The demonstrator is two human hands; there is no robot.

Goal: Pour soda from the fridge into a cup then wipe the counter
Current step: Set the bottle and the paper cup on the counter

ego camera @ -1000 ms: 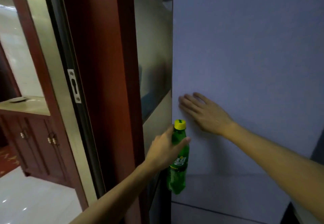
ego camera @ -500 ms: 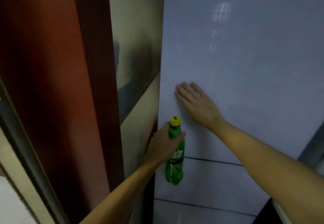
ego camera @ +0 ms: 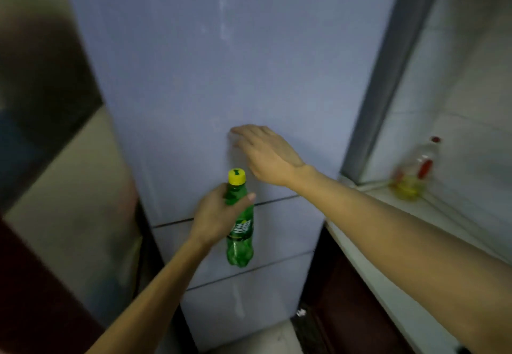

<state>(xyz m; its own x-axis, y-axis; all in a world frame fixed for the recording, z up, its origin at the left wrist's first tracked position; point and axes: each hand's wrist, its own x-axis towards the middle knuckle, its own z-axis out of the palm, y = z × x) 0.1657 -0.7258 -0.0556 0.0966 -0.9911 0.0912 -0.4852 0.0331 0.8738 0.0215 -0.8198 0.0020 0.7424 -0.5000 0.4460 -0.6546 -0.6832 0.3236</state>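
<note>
- The soda bottle (ego camera: 240, 231) is out of the fridge and hangs upright in front of the fridge door (ego camera: 221, 62), its yellow cap (ego camera: 237, 177) on.
- The left hand (ego camera: 219, 215) grips the bottle by its shoulder, with the fingers and thumb wrapped round just below the cap.
- The right hand (ego camera: 266, 154) is spread with its fingers straight, at the door panel above the bottle. Motion blur hides whether the fingertips touch the panel.
- The step in hand looks like shutting the fridge and turning to the worktop (ego camera: 454, 208) on the right.
- To do it well, push with a flat palm on the handle side of the door and check that the seam closes all the way down.
- Carry the bottle upright and steady, since shaken soda will foam over when the cap comes off.
- The grip sits high on a smooth, possibly cold and damp bottle, so a hold lower on the label would be safer for the carry.
- No cup is in view, so one has to be found before pouring.
- An oil bottle (ego camera: 412, 171) stands at the back of the worktop by the wall. Set the soda down well apart from it.
</note>
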